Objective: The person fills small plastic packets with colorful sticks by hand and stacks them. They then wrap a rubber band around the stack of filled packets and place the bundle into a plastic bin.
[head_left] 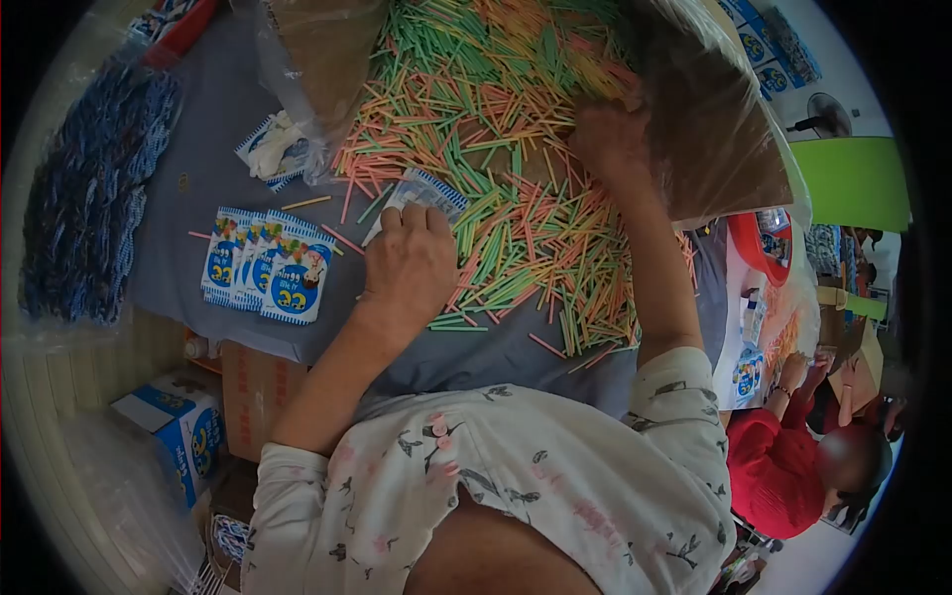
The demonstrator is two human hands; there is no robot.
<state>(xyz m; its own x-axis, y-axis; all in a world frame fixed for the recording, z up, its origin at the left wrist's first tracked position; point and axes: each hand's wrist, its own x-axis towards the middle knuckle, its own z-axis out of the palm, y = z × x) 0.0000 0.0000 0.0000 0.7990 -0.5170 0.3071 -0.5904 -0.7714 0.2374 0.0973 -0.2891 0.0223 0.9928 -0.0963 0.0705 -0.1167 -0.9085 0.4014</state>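
Note:
My left hand point(412, 263) has its fingers curled over a small blue-and-white packet point(434, 188), at the left edge of a heap of thin coloured sticks point(506, 238). The sticks are pink, green, yellow and orange, and spill from a plastic-lined cardboard box point(719, 129) lying open toward me. At the right side of the heap my right hand point(607, 139) reaches in among the sticks, beside the box wall. Its fingertips are shadowed and partly hidden, so their grip does not show. Left of my left hand lies an overlapping row of printed packets point(266, 263).
Another packet with a whitish thing point(276, 149) on it lies further back. A clear bag of blue packets point(94, 198) covers the far left. Below stands a blue-and-white carton point(183, 426). At right are a red basket point(762, 248) and a person in red point(778, 466).

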